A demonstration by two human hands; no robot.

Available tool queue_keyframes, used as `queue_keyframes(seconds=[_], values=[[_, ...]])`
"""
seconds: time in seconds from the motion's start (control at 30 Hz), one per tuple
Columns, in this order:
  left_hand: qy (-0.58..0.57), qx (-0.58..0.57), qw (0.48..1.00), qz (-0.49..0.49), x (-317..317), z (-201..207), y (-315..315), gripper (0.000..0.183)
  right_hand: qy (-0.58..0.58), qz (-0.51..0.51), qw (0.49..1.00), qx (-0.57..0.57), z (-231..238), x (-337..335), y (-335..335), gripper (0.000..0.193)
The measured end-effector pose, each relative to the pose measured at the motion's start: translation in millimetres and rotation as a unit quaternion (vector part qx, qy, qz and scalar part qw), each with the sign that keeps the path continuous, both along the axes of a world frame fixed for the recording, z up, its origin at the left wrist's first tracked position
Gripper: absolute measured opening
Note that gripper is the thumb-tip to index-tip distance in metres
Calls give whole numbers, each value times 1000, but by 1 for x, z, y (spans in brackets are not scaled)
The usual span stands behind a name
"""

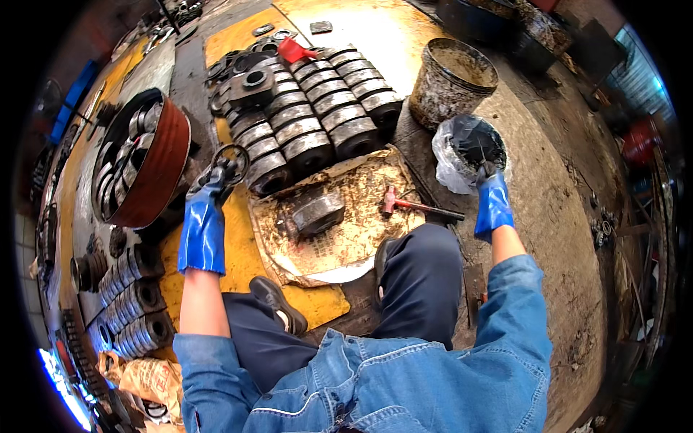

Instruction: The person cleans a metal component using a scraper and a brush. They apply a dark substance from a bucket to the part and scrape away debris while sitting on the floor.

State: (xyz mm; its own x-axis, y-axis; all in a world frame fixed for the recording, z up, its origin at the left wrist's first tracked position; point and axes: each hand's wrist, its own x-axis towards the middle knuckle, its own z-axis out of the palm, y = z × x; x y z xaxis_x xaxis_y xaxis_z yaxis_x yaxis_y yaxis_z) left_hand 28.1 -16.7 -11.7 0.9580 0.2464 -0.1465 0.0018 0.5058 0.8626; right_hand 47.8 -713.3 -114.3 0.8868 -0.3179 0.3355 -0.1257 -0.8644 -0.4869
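Note:
My left hand (206, 189), in a blue rubber glove with blackened fingers, grips a dark, greasy metal ring (234, 163) and holds it up beside the rows of cylinders. Over at the right, my other gloved hand, the right (491, 189), is closed at the near rim of a small bucket (503, 160) lined with a clear plastic bag (449, 160). A thin stick-like tool (483, 150) rises from its fingers over the dark contents; its far end is unclear. Between my hands, a heavy metal block (317, 212) and a red-headed hammer (415, 206) lie on oily cardboard (350, 245).
Rows of stacked metal cylinders (310, 108) stand ahead, with a red funnel-like scoop (294, 50) on top. A rusty drum section (160, 169) full of rings is at left. Behind the small bucket stands a grimy larger bucket (437, 94). More ringed parts (137, 303) lie lower left.

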Motion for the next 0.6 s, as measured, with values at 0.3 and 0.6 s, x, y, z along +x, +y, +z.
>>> queue_keyframes(seconds=[0.3,0.6], values=[[6,96,995,29,-34,16,32,31,416,-58,890,-180,14,-65,122,33],[-23,71,997,12,-28,19,15,31,191,43,957,214,51,-41,90,27]])
